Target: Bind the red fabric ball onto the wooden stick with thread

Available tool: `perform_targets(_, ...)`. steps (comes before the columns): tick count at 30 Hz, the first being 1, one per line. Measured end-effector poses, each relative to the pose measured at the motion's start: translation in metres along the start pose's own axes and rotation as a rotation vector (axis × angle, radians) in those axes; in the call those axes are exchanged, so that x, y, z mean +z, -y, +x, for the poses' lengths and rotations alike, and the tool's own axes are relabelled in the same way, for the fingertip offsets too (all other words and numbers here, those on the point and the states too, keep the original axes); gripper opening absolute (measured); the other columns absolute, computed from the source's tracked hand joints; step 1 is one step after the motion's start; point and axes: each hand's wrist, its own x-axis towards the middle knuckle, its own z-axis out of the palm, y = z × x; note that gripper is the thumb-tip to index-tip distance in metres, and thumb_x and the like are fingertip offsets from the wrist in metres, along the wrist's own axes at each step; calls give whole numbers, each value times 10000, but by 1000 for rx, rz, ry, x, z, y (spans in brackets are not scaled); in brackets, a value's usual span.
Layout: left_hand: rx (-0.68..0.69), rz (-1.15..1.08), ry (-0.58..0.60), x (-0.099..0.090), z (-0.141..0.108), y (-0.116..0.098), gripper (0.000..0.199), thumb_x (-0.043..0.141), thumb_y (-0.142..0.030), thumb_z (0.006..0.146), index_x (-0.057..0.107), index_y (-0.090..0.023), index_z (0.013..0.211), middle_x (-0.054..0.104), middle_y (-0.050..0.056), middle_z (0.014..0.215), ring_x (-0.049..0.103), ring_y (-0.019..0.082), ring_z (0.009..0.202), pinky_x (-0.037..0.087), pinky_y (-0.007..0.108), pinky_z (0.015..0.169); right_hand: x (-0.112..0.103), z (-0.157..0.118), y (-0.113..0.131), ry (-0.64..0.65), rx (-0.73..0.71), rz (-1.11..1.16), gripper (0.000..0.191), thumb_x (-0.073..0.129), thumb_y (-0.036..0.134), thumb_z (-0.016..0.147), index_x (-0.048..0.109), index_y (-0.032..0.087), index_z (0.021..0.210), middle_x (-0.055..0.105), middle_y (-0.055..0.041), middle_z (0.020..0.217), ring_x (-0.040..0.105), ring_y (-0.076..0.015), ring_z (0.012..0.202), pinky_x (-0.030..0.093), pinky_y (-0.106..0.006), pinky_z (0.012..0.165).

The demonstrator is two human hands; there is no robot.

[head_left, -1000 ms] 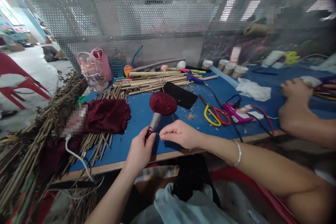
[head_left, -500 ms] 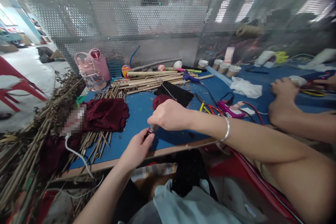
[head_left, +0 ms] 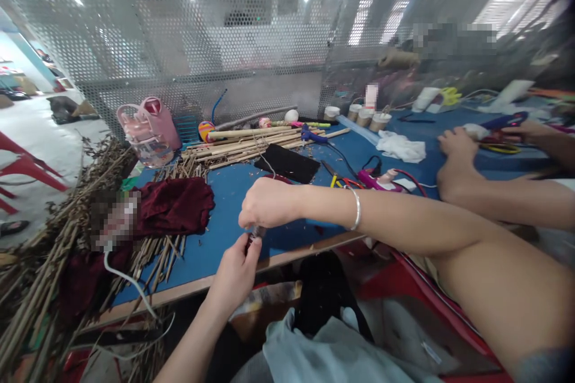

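Observation:
My left hand (head_left: 238, 266) is closed in a pinch on a small dark-red piece (head_left: 253, 240) with a greyish band near its top. Right above it, my right hand (head_left: 269, 202), wrist ringed by a silver bangle (head_left: 356, 208), is closed with its knuckles up. What its fingers grip is hidden beneath them; the greyish band shows just below. Behind that hand a bit of dark-red cloth (head_left: 282, 179) peeks out. A crumpled dark-red cloth (head_left: 177, 206) lies to the left, and a black sheet (head_left: 287, 163) farther back.
Long sticks (head_left: 256, 142) lie at the back beside a blue glue gun (head_left: 314, 135). Pliers (head_left: 335, 178) and a purple power strip (head_left: 380, 181) sit to the right. Dried stalks (head_left: 49, 263) and a pink bottle (head_left: 150, 131) are on the left. A co-worker's hands (head_left: 462, 152) work at right.
The view has shifted slightly to the right. Both my hands stay together on the small piece; my right hand now covers more of the dark-red cloth behind it.

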Motion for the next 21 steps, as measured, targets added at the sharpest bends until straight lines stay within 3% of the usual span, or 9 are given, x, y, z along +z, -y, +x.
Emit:
perform_targets(4,55,-22,29,-3,-1,1,339,366,-447,879,554,-169,921,550,1,708,460,143,621,360,250,617,-6,-6,-3,3,-29,60,201,503,218,814,701,253,811,704,-15,812,594,-131,729,186,-247,502)
perform_targets(10,12,-104,77,-3,0,2,380,379,-503,857,540,-159,871,451,-38,585,361,108,496,313,226,505,-10,-9,-8,-16,-72,92,198,515,225,808,708,264,818,707,2,823,573,-129,724,191,-252,520)
perform_targets(21,-54,-103,42,9,-2,3,363,367,-508,852,492,-183,751,396,-48,546,343,108,496,272,224,481,2,2,-1,16,-20,16,188,549,157,740,722,223,775,679,-33,691,563,-150,625,246,-252,529)
